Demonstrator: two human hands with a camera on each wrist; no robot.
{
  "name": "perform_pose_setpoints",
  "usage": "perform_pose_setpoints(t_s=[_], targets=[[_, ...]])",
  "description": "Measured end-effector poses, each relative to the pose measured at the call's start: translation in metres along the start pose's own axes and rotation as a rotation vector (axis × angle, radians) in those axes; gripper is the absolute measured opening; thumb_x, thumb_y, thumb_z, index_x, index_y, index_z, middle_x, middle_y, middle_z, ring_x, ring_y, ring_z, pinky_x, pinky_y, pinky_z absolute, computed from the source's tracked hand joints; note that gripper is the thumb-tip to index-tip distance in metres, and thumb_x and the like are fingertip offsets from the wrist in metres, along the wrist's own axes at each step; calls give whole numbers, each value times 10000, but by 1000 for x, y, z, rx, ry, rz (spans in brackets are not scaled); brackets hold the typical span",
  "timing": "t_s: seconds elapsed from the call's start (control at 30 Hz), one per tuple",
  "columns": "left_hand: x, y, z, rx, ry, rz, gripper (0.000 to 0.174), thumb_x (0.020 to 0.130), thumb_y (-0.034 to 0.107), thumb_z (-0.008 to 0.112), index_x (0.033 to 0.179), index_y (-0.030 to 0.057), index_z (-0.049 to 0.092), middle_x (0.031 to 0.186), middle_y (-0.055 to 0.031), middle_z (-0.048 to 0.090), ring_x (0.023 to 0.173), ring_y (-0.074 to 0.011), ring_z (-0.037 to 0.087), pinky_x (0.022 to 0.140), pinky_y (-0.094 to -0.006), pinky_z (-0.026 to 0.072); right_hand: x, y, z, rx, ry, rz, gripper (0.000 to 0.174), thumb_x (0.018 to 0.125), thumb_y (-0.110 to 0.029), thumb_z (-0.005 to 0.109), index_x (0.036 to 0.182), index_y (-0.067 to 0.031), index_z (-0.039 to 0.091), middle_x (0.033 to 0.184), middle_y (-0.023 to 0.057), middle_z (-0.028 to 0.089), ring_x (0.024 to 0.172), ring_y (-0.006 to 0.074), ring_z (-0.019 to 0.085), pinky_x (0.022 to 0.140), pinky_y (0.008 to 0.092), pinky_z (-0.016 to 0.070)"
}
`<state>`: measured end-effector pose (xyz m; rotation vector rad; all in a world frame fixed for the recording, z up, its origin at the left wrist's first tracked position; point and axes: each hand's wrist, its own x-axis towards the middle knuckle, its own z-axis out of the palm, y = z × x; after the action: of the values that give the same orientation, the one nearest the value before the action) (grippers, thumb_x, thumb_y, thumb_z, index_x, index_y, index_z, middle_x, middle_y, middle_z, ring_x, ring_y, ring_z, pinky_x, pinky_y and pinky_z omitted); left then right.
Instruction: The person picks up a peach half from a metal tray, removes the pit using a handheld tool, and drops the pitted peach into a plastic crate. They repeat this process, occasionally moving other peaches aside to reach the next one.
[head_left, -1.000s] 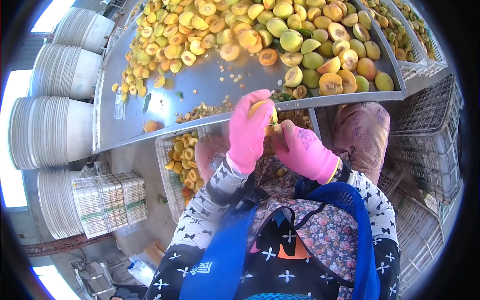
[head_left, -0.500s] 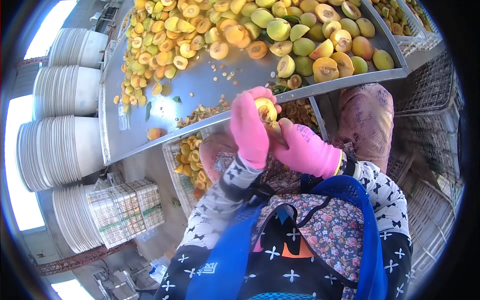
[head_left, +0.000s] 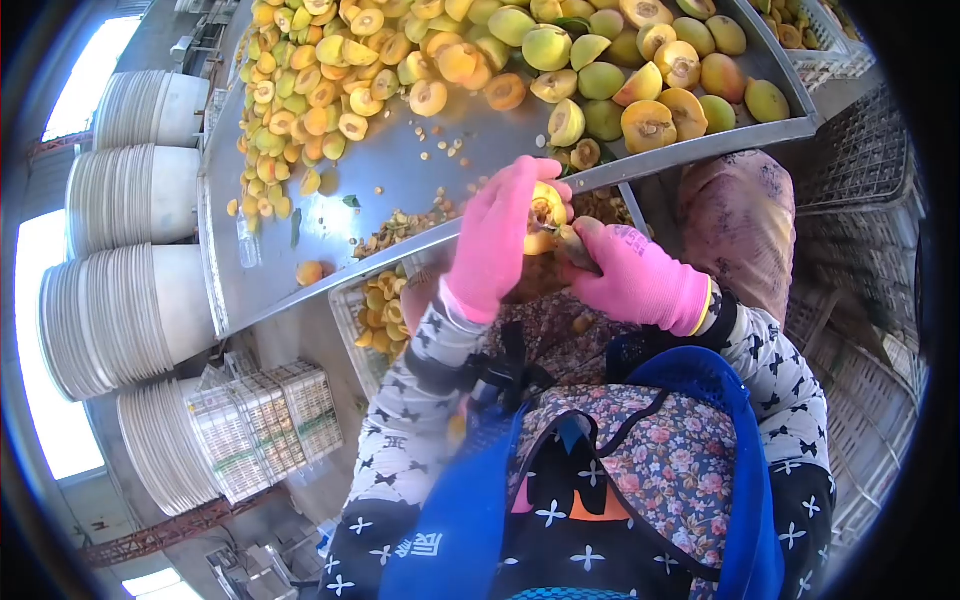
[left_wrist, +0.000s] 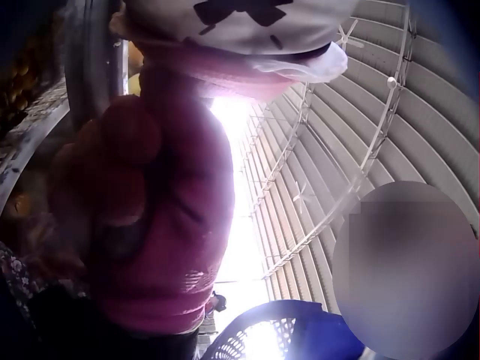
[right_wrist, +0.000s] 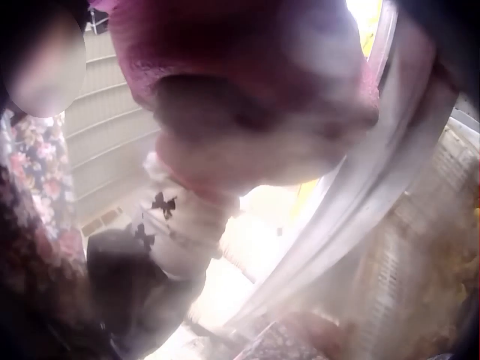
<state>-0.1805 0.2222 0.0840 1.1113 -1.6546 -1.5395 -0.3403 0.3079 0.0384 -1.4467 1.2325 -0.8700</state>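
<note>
In the head view my left hand (head_left: 492,240), in a pink glove, holds a yellow peach half (head_left: 546,206) with its cut face turned up. My right hand (head_left: 645,280), also gloved in pink, grips a small slim metal tool (head_left: 549,229) whose tip is right at the fruit's cut face. Most of the tool is hidden by the fingers, so I cannot tell its exact kind. Both hands are over the near edge of a metal tray table (head_left: 400,165) that bears many whole and halved peaches (head_left: 460,62). The wrist views show mainly the gloves, dark and blurred.
Under the table edge stands a crate of peach pieces (head_left: 378,310). Pits and scraps (head_left: 400,230) lie along the tray's near edge. White tub stacks (head_left: 120,310) and a white crate (head_left: 265,425) are at left; dark crates (head_left: 860,240) at right.
The peach half has turned so its cut face shows more plainly, and the tool tip now shows against it. Both hands remain close together. The head view has shifted slightly.
</note>
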Motion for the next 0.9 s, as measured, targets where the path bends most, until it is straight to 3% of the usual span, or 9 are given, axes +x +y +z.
perform_pose_setpoints(t_s=[0.13,0.2,0.23,0.3,0.37,0.47,0.57,0.77,0.9], targets=[[-1,3,-23,343,-188,4,353,1002,272,509,1266,52,589,1170,-130,645,1081,-226,617,905,-375,521,3,4,9,-439,317,-318,250,826,-145,684,1016,-50,551,784,142,635,704,392,630,596,474,484],[-8,11,-18,177,-84,-276,386,991,233,479,1321,42,546,1236,-149,642,1125,-304,623,971,-412,503,9,-5,4,-510,428,-369,235,827,-142,682,1007,-56,558,793,145,638,691,398,623,584,467,485],[-9,6,-16,-181,37,-255,410,998,236,469,1360,46,508,1262,-158,617,1136,-301,604,979,-415,496,14,-3,3,-484,516,-433,226,851,-164,697,1003,-57,568,765,86,637,597,292,623,528,376,472],[-11,-9,-12,-901,271,-191,466,1012,242,449,1438,53,433,1313,-175,567,1159,-295,565,995,-420,482,12,-15,-1,54,281,-12,283,874,-209,696,1069,-38,581,784,83,636,614,228,611,579,352,486],[-18,-6,-5,-989,195,-107,478,1019,241,424,1453,44,415,1355,-186,542,1183,-325,547,1024,-436,459,5,-32,-2,733,47,328,318,905,-239,708,1117,-34,589,840,0,630,657,94,560,611,276,475],[-20,-6,7,-938,27,-137,542,1025,337,424,1486,56,376,1398,-175,524,1214,-313,530,1061,-446,420,8,-26,14,782,261,150,326,891,-168,720,1163,-38,597,877,-29,611,713,46,542,627,225,464],[-24,8,1,-382,-73,-257,603,1009,428,447,1493,77,371,1400,-150,528,1177,-292,570,969,-453,480,13,-27,-24,572,170,224,309,855,-144,728,1124,-45,612,892,20,658,791,95,599,703,271,505],[-14,-8,-12,-1092,-297,-61,555,999,377,451,1459,70,400,1383,-168,519,1262,-374,512,1025,-524,445,7,-25,-18,7,536,-211,264,836,-156,728,1038,-45,598,830,161,657,698,336,647,630,411,511],[-16,20,-4,-964,-74,-99,549,998,376,458,1450,68,407,1319,-192,557,1184,-386,550,1010,-524,451,5,-22,-5,-237,511,-340,258,840,-125,704,1055,-71,572,824,161,658,730,389,646,621,448,516]])
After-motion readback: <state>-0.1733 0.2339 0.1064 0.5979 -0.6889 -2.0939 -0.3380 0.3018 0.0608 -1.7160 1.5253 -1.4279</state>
